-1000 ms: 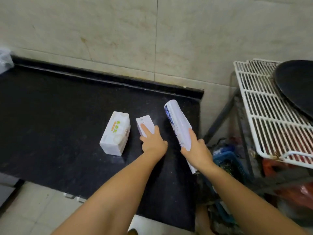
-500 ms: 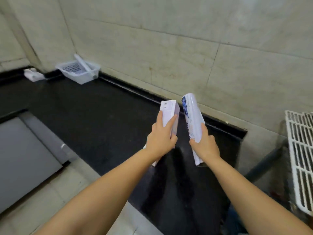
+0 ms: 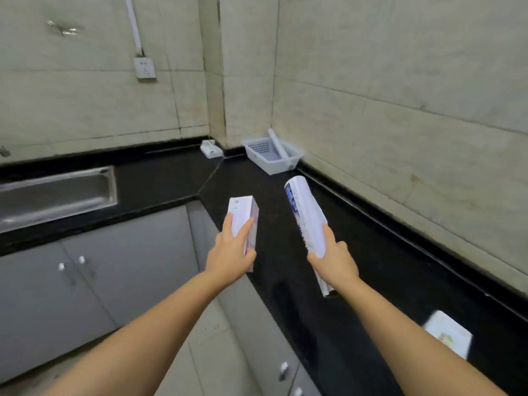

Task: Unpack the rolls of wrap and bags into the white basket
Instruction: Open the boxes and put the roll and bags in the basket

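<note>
Head view only, looking down along my two bare forearms over the corner of a black countertop (image 3: pixel 371 267).

My left hand (image 3: pixel 231 257) holds a small white box (image 3: pixel 244 221) in the air, above the front edge of the counter. My fingers (image 3: pixel 247 224) are curled around its lower half, the thumb on the left face and the index finger stretched along the top face, so the hand is closed on the box. The box points away from me, its far end tilted upward.

My right hand (image 3: pixel 335 262) holds a long white roll (image 3: pixel 307 221) with blue print near its far end. The fingers wrap around the near part of the roll and the thumb lies on its top; a short end of the roll sticks out behind my palm. The roll is above the counter and does not touch it.

The white basket (image 3: pixel 273 164) stands far ahead in the corner of the counter, close beside the tiled wall (image 3: pixel 400 95). One white roll in the basket (image 3: pixel 277 147) leans there, its upper end rising over the rim.

A white carton (image 3: pixel 211 148) lies on the counter just left of the basket. Another white box (image 3: pixel 447 334), blurred, lies on the counter by my right forearm. A steel sink (image 3: pixel 57 192) is at the left, with grey cabinet doors (image 3: pixel 100 275) under it, and a wall socket (image 3: pixel 145 68) is above.
</note>
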